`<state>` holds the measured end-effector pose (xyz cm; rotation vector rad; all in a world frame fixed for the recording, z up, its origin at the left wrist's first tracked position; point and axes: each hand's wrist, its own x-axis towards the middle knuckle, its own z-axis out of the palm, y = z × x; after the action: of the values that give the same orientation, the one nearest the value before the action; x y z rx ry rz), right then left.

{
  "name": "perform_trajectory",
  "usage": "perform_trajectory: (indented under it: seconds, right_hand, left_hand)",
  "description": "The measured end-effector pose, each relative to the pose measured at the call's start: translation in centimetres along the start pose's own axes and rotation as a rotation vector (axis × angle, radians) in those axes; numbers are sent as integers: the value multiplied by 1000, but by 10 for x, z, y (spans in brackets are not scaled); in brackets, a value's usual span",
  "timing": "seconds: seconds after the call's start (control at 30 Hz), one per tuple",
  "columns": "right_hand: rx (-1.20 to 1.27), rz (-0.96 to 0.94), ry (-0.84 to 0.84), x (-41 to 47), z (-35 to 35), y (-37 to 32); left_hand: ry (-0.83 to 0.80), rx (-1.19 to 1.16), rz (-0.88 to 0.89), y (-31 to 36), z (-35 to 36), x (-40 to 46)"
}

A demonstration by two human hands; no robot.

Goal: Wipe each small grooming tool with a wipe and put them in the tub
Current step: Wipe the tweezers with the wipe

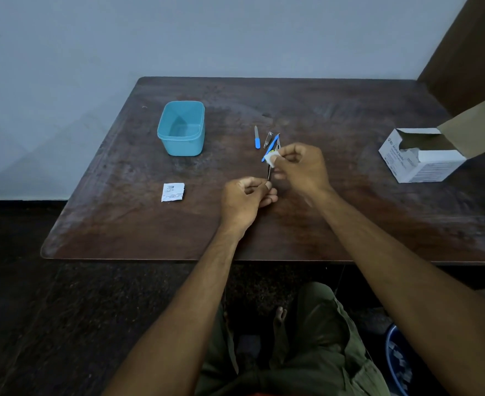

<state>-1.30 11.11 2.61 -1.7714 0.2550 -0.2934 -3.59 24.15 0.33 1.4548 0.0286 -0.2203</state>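
My left hand (245,200) pinches the lower end of a thin metal tool (268,175), probably tweezers, held upright over the table. My right hand (300,167) presses a small white wipe (270,158) around the tool's upper end. Behind the hands lie a blue-handled nail file (257,137), a metal nail clipper (268,138) and a long blue tool (271,147), partly hidden by the wipe. The open turquoise tub (182,127) stands on the table to the left, with nothing visible inside.
A torn white wipe wrapper (172,192) lies left of my left hand. An open white box of wipes (422,158) sits at the table's right side. The dark wooden table (350,218) ends just in front of my knees.
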Motion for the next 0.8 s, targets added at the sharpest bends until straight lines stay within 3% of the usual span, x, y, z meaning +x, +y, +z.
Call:
perform_trajectory:
  seconds: [0.3,0.53,0.8]
  right_hand:
    - [153,13,-24,-15,0,-3]
    - [-146,-211,-47,-18,-3,7]
    - [-336,-287,-143,-17,-8,1]
  left_hand:
    - [-49,-145,-118,9,-5,1]
    - [-34,-171,-121,9,-6,2]
    - [-18,-110,-83,7,-4,1]
